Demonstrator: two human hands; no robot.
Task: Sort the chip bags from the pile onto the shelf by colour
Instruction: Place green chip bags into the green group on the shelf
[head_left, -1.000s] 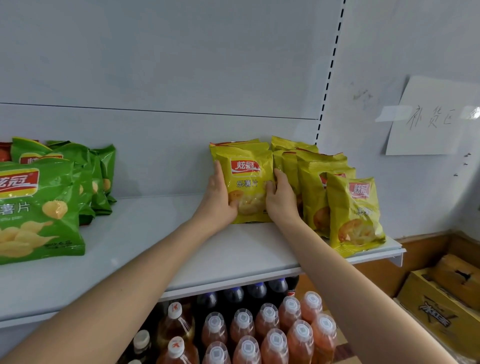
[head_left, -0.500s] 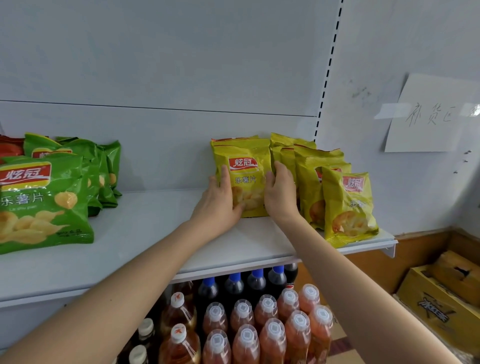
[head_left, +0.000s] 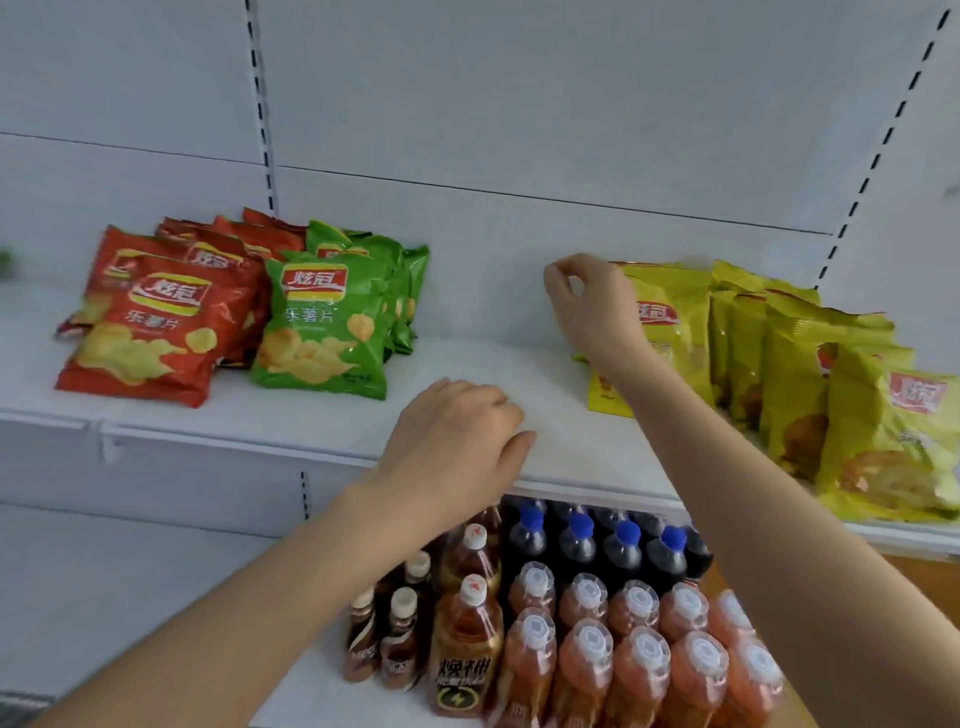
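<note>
Though right hand (head_left: 592, 312) covers part, yellow bag (head_left: 672, 338) reads 炫冠.

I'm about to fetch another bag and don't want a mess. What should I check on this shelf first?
1. Left hand empty: ok.
2. Right hand free of the leftmost yellow bag: cannot tell, it overlaps the bag.
3. Red bags, green bags and yellow bags each grouped by colour: ok.
4. Bare shelf between green and yellow: ok.
5. Front yellow bag fully on the shelf: cannot tell, it sits near the edge.
6. Pile in view: not ok.
</note>
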